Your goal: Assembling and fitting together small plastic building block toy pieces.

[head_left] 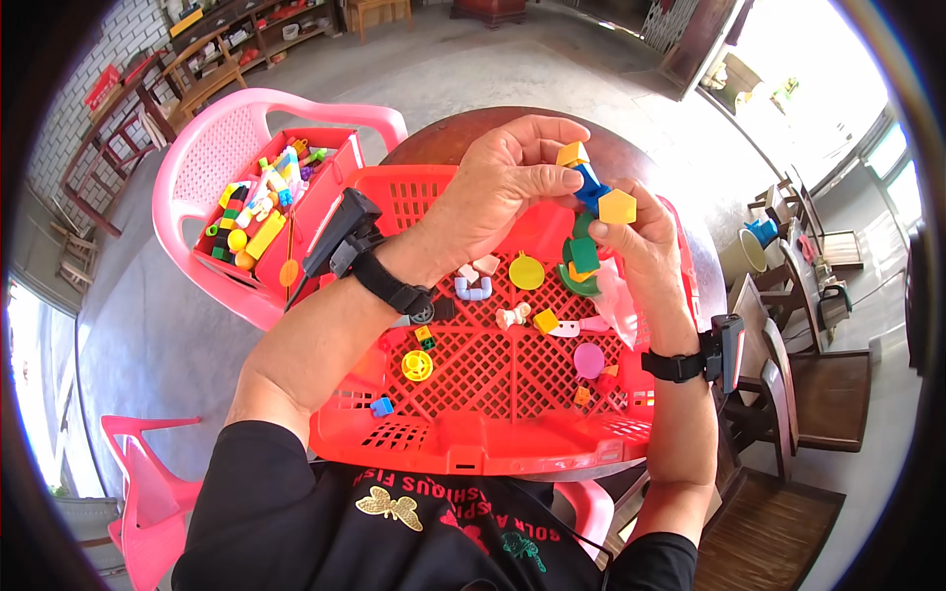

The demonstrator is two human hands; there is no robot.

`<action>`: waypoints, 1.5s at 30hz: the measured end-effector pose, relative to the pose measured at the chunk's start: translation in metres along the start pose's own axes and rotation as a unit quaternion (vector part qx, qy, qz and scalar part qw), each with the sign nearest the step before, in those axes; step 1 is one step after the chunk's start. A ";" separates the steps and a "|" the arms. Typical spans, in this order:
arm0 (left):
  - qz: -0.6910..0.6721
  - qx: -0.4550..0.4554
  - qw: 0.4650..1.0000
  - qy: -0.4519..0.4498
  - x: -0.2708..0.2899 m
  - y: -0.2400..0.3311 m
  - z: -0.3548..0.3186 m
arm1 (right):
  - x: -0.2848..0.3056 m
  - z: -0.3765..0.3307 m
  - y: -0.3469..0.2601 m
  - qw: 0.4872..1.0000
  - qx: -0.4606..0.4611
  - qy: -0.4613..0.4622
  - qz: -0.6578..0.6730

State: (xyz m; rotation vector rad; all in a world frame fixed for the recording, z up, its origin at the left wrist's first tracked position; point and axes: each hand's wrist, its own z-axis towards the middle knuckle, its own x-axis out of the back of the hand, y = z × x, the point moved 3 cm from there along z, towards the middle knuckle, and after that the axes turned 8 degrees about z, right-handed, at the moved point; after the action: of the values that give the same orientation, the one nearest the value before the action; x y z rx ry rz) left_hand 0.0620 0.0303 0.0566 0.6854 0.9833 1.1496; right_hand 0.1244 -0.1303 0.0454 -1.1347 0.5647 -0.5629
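Note:
Above the red plastic basket (542,448), both my hands hold a string of toy blocks. My left hand (493,182) pinches its upper end, between a yellow block (574,154) and a blue block (590,185). Fingers of my right hand (650,236) close round the lower part, by a yellow angular block (618,207). Just under it are green blocks (583,254); whether they hang from the string or lie in the basket I cannot tell. Among the toys in the basket are a yellow-green disc (526,273), a purple disc (588,361), a yellow wheel (417,365) and a toy knife (566,329).
A red box (335,158) full of mixed toys stands on a pink plastic chair (187,167) to the left. Under the basket is a round brown table (434,138). Another pink chair (158,483) is at lower left, wooden chairs (833,394) on the right.

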 end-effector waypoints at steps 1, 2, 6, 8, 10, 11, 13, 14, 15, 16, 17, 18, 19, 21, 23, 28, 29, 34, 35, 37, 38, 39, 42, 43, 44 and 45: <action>-0.027 0.012 1.000 -0.005 0.001 -0.003 0.000 | -0.001 -0.001 -0.001 1.000 0.003 -0.002 -0.001; -0.053 0.025 0.998 -0.009 0.002 -0.004 0.000 | -0.002 -0.002 -0.002 1.000 -0.010 0.002 0.010; -0.071 0.047 0.996 -0.011 -0.004 -0.005 0.000 | 0.001 -0.005 -0.004 0.999 -0.011 -0.005 0.043; -0.049 0.051 0.997 -0.024 -0.005 -0.005 -0.001 | 0.001 -0.005 -0.003 0.998 -0.007 -0.016 0.060; -0.044 0.050 0.997 -0.029 -0.005 -0.006 -0.002 | 0.002 -0.005 -0.002 0.996 -0.019 -0.018 0.082; -0.039 0.050 0.997 -0.034 -0.006 -0.007 -0.002 | 0.001 -0.006 -0.002 0.996 -0.018 -0.018 0.082; -0.050 0.042 0.997 -0.047 -0.004 -0.008 -0.003 | -0.002 -0.006 0.000 0.990 -0.017 0.024 0.137; -0.062 0.034 0.996 -0.061 -0.004 -0.008 -0.003 | -0.002 -0.005 0.001 0.990 -0.017 0.022 0.138; -0.063 0.035 0.995 -0.063 -0.005 -0.010 -0.002 | -0.001 -0.004 0.001 0.989 -0.018 0.012 0.143; -0.060 0.022 0.996 -0.063 -0.005 -0.011 -0.001 | 0.000 -0.004 0.001 0.989 -0.019 0.002 0.149; -0.056 0.010 0.996 -0.062 -0.006 -0.011 0.000 | 0.000 -0.004 0.000 0.989 -0.018 0.004 0.148; -0.056 0.011 0.996 -0.063 -0.006 -0.012 0.000 | 0.000 -0.003 0.001 0.989 -0.020 -0.006 0.145; -0.050 0.014 0.997 -0.059 -0.005 -0.012 -0.001 | 0.000 -0.002 0.001 0.990 -0.022 -0.016 0.141; -0.043 0.018 0.997 -0.055 -0.004 -0.012 -0.001 | 0.003 -0.002 0.003 0.989 -0.025 -0.016 0.145; -0.047 0.033 0.997 -0.050 -0.004 -0.012 -0.001 | 0.004 -0.002 0.005 0.988 -0.029 -0.017 0.148; -0.035 0.037 0.998 -0.039 -0.004 -0.012 -0.003 | 0.003 -0.002 0.009 0.987 -0.036 -0.004 0.158; -0.031 0.037 0.998 -0.039 -0.003 -0.012 -0.003 | 0.003 -0.002 0.010 0.987 -0.037 -0.005 0.159; -0.022 0.035 0.999 -0.035 -0.002 -0.014 -0.001 | 0.003 -0.003 0.009 0.987 -0.050 -0.030 0.152; -0.015 0.035 0.999 -0.031 -0.002 -0.015 0.000 | 0.002 -0.004 0.009 0.987 -0.050 -0.030 0.151; -0.015 0.030 0.999 -0.035 0.000 -0.015 0.001 | 0.000 -0.004 0.009 0.985 -0.053 -0.025 0.164; -0.014 0.025 0.999 -0.040 0.000 -0.015 0.001 | -0.001 -0.004 0.010 0.985 -0.054 -0.026 0.165; -0.015 0.025 0.999 -0.040 0.000 -0.015 0.001 | -0.001 -0.005 0.010 0.982 -0.057 -0.028 0.180; -0.024 0.030 0.999 -0.036 -0.001 -0.014 0.001 | -0.006 -0.006 0.008 0.975 -0.060 -0.037 0.210; -0.028 0.031 0.999 -0.033 0.000 -0.015 0.001 | -0.008 -0.006 0.007 0.971 -0.059 -0.044 0.226; -0.032 0.031 0.999 -0.029 0.000 -0.016 0.000 | -0.007 -0.006 0.007 0.971 -0.059 -0.045 0.226; -0.032 0.031 0.999 -0.030 -0.001 -0.015 0.000 | -0.007 -0.006 0.008 0.968 -0.055 -0.051 0.238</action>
State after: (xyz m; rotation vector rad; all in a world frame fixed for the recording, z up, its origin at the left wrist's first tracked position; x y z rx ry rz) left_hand 0.0682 0.0249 0.0437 0.7291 0.9869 1.0410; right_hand 0.1162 -0.1271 0.0369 -1.0769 0.7559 -0.0584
